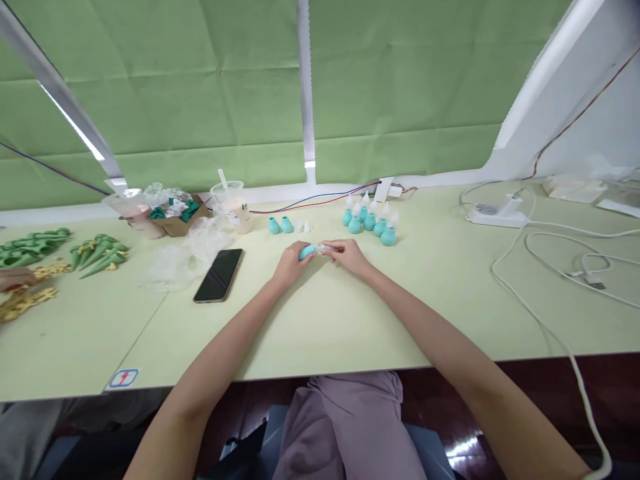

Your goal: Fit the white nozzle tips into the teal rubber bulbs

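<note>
My left hand [289,263] is closed around a turquoise squeeze bulb [307,252], which lies on its side with its neck to the right. My right hand [351,256] pinches a whitish, see-through nozzle [325,247] at the bulb's neck; whether it is seated there I cannot tell. Just beyond my hands stand two turquoise bulbs [287,225] with open necks, beside a few small whitish pieces [303,227]. Farther right, several turquoise bulbs [388,235] stand upright in a group, each topped with a pointed whitish nozzle [395,219].
Left of my hands lie a phone [219,276] and a crumpled plastic bag [183,255]. Behind them are drink cups [235,212] and a cardboard box [181,226]. Green parts [100,255] lie near another person's hand [16,279]. A power strip [497,217] and white cables [543,330] occupy the right.
</note>
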A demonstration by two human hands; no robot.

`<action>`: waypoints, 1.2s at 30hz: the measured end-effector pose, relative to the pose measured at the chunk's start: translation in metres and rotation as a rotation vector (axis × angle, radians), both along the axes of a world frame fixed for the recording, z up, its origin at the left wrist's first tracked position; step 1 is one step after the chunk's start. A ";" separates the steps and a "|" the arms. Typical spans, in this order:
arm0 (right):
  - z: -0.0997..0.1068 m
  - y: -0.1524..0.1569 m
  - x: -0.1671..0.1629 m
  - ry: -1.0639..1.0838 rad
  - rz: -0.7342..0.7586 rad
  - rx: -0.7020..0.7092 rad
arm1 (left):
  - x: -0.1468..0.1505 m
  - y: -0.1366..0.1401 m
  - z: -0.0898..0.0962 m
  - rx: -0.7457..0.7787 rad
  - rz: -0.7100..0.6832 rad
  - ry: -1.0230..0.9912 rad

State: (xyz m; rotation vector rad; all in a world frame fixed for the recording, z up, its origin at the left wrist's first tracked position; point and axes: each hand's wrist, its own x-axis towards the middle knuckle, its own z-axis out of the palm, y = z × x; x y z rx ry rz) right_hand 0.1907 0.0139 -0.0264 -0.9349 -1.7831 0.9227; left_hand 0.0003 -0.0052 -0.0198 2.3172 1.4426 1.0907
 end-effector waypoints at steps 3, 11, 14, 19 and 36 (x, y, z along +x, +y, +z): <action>0.001 -0.001 0.001 -0.074 0.021 0.066 | -0.002 0.000 -0.001 0.005 0.004 0.030; 0.007 -0.006 0.001 -0.212 0.049 0.111 | -0.001 0.001 -0.003 -0.003 0.023 0.080; 0.009 -0.006 0.002 -0.288 0.071 0.178 | 0.000 0.000 -0.003 -0.024 0.014 0.087; 0.012 -0.006 0.004 -0.387 0.121 0.237 | 0.002 -0.001 -0.006 -0.077 0.001 0.106; 0.008 -0.005 0.004 -0.345 0.126 0.152 | 0.008 -0.004 -0.005 0.005 -0.024 0.277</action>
